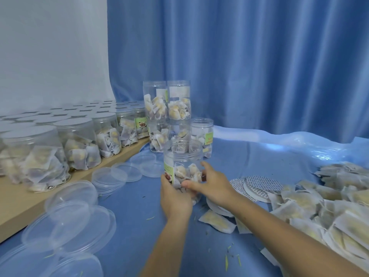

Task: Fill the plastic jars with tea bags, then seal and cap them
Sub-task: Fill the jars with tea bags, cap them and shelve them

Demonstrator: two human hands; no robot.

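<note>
On the wooden board point(18, 204) along the left edge: sealed jars point(77, 144) in rows. Beside them, on the blue cloth point(259, 156), loose clear lids point(69, 222). Near the middle, an open jar point(182, 156), partly filled, held by left hand point(175, 198) low and right hand point(211, 186) around the side. Probably light, smooth, slightly slippery; better gripped around the wall. Toward the right edge, foil seals point(261, 186) and soft tea bags point(327, 214).
</note>
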